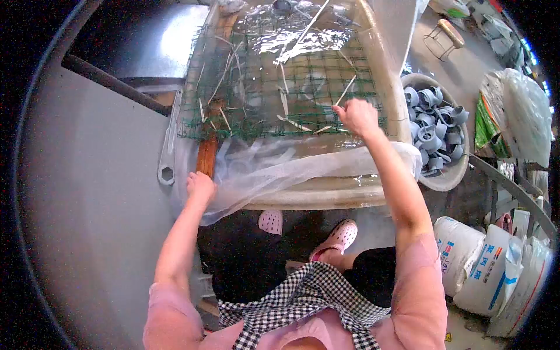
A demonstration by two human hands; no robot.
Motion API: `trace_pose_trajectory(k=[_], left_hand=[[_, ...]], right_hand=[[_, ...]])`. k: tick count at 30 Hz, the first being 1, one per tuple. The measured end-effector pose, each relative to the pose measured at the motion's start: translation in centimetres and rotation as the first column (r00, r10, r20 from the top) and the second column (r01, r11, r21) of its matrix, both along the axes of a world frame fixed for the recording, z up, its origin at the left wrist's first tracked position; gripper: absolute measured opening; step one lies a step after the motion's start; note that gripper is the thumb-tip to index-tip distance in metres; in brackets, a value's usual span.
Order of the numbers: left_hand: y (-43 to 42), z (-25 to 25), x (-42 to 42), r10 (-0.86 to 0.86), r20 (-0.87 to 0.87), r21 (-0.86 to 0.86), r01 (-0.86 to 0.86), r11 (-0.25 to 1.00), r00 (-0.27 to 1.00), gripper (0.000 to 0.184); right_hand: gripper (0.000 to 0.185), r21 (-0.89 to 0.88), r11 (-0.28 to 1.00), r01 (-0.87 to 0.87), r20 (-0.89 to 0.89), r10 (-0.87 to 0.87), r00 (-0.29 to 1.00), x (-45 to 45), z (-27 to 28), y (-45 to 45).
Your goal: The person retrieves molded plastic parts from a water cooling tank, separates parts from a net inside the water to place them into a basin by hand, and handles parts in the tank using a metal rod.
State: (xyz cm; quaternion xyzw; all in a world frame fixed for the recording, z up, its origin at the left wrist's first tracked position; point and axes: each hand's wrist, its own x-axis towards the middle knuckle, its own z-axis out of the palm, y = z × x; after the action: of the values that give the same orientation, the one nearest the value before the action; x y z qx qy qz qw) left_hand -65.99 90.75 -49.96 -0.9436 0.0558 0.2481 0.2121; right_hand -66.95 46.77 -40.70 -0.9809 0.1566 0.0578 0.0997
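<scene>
A green mesh net [262,111] with white strips [284,96] tied or laid on it lies over a water-filled tub [318,198]. My right hand [357,116] is closed above the net's near right part; one white strip ends at its fingers, and whatever it grips is hidden. At the near left, my left hand [201,188] is closed by the near end of a wooden board [206,157]. A translucent white sheet [291,175] drapes along the tub's near rim, close beside that hand. What the left fingers hold is covered.
A large wrench [168,153] lies left of the tub on a grey surface [99,175]. To the right stands a basin [452,181] of grey plastic parts [430,137]. Printed white sacks [487,268] are at the lower right, a stool [448,36] farther back.
</scene>
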Motion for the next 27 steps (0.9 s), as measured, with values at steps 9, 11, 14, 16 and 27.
trace_pose_trajectory(k=[9,11,14,16,27], left_hand=[[-1.7,4.2,-4.0,0.069,0.151,-0.389,-0.005,0.921,0.986,0.066],[-3.0,5.9,-6.1,-0.36,0.312,-0.569,0.477,0.67,0.879,0.062],[-5.0,5.9,-8.4,-0.571,0.315,-0.6,0.625,0.499,0.758,0.054],[-4.4,2.6,-8.6,-0.582,0.351,-0.588,0.657,0.473,0.733,0.049],[-2.1,1.7,-11.6,-0.537,0.27,-0.603,0.575,0.553,0.799,0.039]], right_hand=[[0.084,0.303,0.913,-0.272,-0.57,0.403,0.716,-9.7,-0.5,-6.4],[0.089,0.264,0.905,-0.334,-0.394,0.417,0.819,-13.0,-0.1,-8.4],[0.079,-0.436,0.832,-0.342,-0.255,0.25,0.934,-17.5,-2.1,-11.3],[0.071,-0.462,0.852,-0.245,-0.146,0.199,0.969,-19.0,-3.2,-12.9],[0.033,-0.13,0.97,-0.206,-0.17,0.182,0.968,-32.9,-5.1,-9.5]])
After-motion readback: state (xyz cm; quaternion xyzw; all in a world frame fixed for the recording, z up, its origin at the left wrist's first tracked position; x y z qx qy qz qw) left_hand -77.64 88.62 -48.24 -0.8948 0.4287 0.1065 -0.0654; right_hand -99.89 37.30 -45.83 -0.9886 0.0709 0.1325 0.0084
